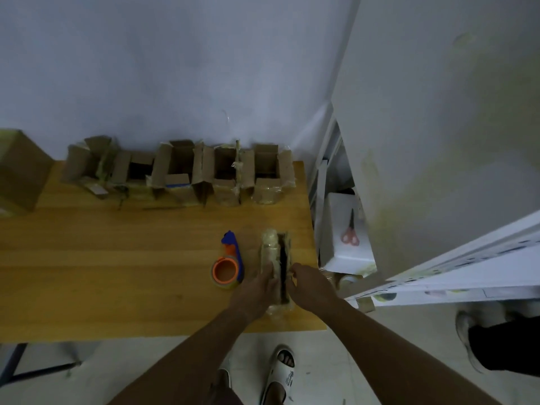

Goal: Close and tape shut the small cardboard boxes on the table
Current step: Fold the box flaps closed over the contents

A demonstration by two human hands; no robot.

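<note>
A small cardboard box (270, 247) wrapped in old tape lies near the table's front right corner, its top flaps nearly together with a dark slit between them. My left hand (258, 287) presses flat on the left flap. My right hand (306, 283) pinches the right flap's near edge with curled fingers. A tape dispenser (228, 266) with a blue handle and an orange roll rests just left of the box. Several open small boxes (181, 171) stand in a row against the back wall.
The wooden table (117, 258) ends close to the box on the right. A larger cardboard box (17, 171) sits at the far left. Red-handled scissors (350, 232) lie on a white surface beyond the table's right edge. Another person's shoe (467, 331) shows at right.
</note>
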